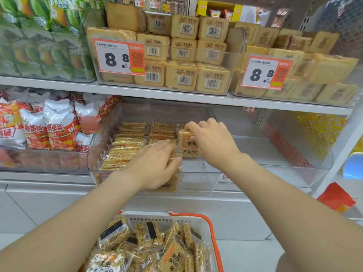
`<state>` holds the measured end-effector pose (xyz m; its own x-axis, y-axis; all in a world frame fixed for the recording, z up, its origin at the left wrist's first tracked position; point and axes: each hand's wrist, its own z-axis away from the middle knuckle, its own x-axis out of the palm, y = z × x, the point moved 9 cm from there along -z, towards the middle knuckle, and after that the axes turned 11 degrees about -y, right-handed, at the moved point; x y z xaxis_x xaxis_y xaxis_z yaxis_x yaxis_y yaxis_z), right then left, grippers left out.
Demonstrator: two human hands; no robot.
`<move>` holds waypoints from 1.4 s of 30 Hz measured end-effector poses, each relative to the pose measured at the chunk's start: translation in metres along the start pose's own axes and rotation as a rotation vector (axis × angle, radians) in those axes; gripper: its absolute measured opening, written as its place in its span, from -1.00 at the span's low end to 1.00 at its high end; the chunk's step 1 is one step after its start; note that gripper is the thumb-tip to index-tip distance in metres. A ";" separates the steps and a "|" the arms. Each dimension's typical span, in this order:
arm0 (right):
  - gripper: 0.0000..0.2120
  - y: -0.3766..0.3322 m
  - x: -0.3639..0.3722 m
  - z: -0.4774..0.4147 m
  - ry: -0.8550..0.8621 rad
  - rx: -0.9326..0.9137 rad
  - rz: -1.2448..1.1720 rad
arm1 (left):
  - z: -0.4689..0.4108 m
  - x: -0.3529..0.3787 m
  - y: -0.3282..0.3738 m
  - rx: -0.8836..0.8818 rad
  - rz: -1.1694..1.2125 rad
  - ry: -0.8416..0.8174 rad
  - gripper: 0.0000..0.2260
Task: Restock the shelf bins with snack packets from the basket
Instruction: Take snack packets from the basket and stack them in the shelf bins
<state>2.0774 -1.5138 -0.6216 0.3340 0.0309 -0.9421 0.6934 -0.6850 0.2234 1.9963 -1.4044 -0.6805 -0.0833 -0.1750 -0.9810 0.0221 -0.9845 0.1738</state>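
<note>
Both hands are reaching into the clear bin [198, 183] on the lower shelf [45, 176]. The left hand [155, 165] is lying flat, fingers straight, on the rows of snack packets [125, 148] near the bin's front wall. The right hand [212, 142] is pinching the top of a labelled packet [186, 144] beside those rows. Below, the basket [149, 214] is holding loose packets [147, 244].

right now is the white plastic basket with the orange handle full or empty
Fairly full: clear-wrapped snack packets heap near the rim of the white plastic basket.
</note>
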 end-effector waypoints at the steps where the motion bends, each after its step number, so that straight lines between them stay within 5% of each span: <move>1: -0.59 -0.002 0.004 -0.002 -0.004 -0.002 0.027 | -0.004 0.004 -0.002 0.002 -0.018 -0.012 -0.37; 7: -0.54 -0.011 0.025 -0.015 -0.119 0.012 0.057 | -0.014 0.015 -0.015 -0.050 -0.054 -0.061 -0.19; 17: -0.79 -0.014 0.040 -0.025 -0.249 0.104 0.125 | -0.014 0.009 -0.016 -0.064 -0.107 -0.034 -0.31; 22: -0.74 -0.022 0.042 -0.024 -0.305 0.026 0.020 | -0.013 0.011 -0.017 -0.058 -0.092 -0.025 -0.40; 32: -0.71 -0.019 0.036 -0.015 -0.376 0.053 -0.054 | -0.012 0.014 -0.016 -0.041 -0.081 0.013 -0.27; 36: -0.69 -0.014 0.037 -0.010 -0.416 0.066 -0.102 | -0.005 0.007 -0.009 -0.031 -0.135 0.086 -0.31; 39: -0.83 -0.016 0.014 -0.004 -0.258 0.075 -0.135 | 0.005 -0.004 -0.004 0.004 -0.153 0.225 -0.40; 42: -0.80 -0.026 -0.015 0.003 -0.137 0.051 -0.251 | 0.027 -0.018 0.009 0.127 -0.184 0.477 -0.68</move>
<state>2.0521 -1.4988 -0.6141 0.0641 0.1082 -0.9921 0.7093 -0.7042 -0.0310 1.9709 -1.4103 -0.6585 0.3888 -0.0056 -0.9213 -0.0737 -0.9970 -0.0250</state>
